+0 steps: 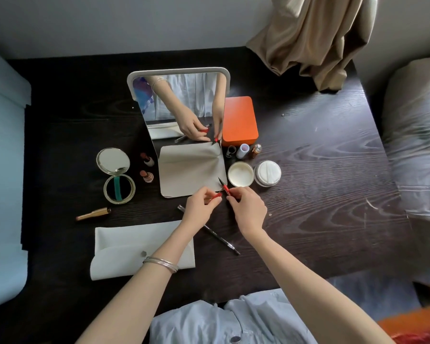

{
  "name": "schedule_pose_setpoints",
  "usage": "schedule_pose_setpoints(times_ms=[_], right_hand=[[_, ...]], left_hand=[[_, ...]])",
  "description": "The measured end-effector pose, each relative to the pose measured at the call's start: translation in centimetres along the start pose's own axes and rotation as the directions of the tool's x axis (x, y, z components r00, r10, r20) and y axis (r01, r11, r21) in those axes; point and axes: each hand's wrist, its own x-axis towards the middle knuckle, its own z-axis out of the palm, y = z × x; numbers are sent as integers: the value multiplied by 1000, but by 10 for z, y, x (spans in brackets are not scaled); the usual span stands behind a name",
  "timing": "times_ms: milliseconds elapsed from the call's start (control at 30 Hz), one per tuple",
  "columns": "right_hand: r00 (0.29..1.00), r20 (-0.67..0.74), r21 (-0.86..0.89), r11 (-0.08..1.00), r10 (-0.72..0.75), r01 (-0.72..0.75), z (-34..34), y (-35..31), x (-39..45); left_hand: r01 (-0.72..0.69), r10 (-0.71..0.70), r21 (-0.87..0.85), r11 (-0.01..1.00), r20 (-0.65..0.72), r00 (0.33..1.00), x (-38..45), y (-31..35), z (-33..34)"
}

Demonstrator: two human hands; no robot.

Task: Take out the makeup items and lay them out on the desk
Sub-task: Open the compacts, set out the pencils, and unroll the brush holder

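Dark wood-grain desk (320, 170) fills the head view, a standing mirror (181, 108) at its back. Right hand (248, 209) pinches a red eyeliner pen (224, 187), its dark tip pointing away beyond the fingertips. Left hand (199, 207) pinches the red cap (217, 194), just beside the pen's near end. A white pouch (139, 247) lies under the left wrist; an open powder jar (240, 174) sits just beyond the right fingers.
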Motion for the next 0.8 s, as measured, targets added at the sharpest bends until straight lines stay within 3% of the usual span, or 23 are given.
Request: schedule_pose_setpoints(times_ms=[400, 600, 800], right_hand=[[996, -61, -10, 997, -72, 72, -11, -1, -2], [962, -2, 291, 920, -274, 262, -16, -5, -7], [958, 178, 527, 844, -223, 98, -37, -6, -5]], left_hand=[[-20, 19, 30, 999, 19, 1000, 0, 3, -1], [-122, 128, 128, 984, -37, 991, -1, 6, -6], [-173, 173, 71, 982, 8, 985, -8, 16, -12]])
